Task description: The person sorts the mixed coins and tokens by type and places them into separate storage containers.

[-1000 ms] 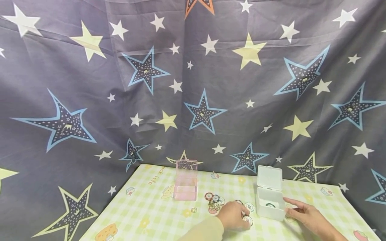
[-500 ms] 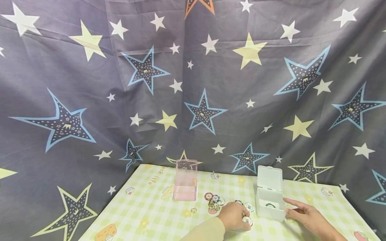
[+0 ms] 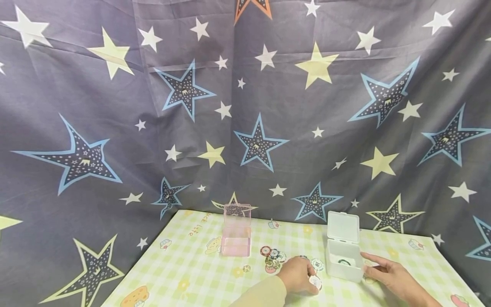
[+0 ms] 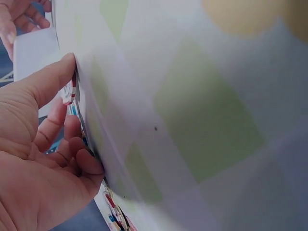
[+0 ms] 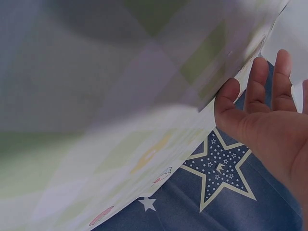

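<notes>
My left hand is down at the table, pinching a white-faced poker chip between thumb and fingers. The left wrist view shows that chip's red-and-white edge. Just behind the hand lies a green-and-white chip, along with a dark-edged chip that is partly covered. A white box with its lid raised stands to the right and holds a green-edged chip. My right hand rests at the box's right side, fingers extended; the right wrist view shows them fairly straight.
Left of my left hand is a cluster of chips, including a red chip, with gold coins. A single gold coin lies apart. A pink see-through box with its lid up stands farther back, before the starry curtain.
The chip at my left fingertips has turned, so its white face shows more. My left hand has shifted only slightly. My right hand and both boxes stay put.
</notes>
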`<state>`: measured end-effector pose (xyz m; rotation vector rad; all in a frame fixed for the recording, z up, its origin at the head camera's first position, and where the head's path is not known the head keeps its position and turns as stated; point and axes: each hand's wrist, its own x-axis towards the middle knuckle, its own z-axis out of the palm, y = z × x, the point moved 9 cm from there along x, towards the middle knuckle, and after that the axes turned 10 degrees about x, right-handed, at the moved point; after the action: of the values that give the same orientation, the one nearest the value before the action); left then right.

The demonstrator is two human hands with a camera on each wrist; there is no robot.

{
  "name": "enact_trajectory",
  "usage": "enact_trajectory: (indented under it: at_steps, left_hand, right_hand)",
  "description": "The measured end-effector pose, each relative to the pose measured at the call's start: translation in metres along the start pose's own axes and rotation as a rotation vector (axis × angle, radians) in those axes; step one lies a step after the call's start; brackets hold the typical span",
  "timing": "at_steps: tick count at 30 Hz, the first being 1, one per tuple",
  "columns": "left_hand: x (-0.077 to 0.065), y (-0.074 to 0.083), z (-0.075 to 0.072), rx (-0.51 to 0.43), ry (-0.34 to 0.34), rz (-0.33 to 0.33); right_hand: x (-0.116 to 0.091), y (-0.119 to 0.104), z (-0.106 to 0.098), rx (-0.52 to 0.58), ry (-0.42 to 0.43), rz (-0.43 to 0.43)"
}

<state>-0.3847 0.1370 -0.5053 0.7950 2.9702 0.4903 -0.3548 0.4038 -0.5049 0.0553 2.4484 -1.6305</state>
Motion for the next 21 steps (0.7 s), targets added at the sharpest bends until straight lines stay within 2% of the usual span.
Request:
enact_trajectory:
  at_steps: [6, 12, 16, 21]
  left_hand:
    - [-0.0095, 0.0086, -0.0085, -0.014, 0.021, -0.009]
    - [-0.0062, 0.0087, -0.0097, -0.043, 0.027, -0.012]
    - [-0.0063, 0.0077, -0.0103, -0.112, 0.034, 0.002]
    - [-0.0081, 0.0066, -0.0135, -0.244, 0.038, 0.025]
  right_hand:
    - [-0.0009, 0.001, 0.0017, 0.018, 0.0, 0.002]
    - [0.0019, -0.0028, 0.0003, 0.015, -0.006, -0.016]
    - [0.0012, -0.0034, 0.0013, -0.011, -0.014, -0.05]
    - [-0.001, -0.004, 0.0021, -0.043, -0.021, -0.089]
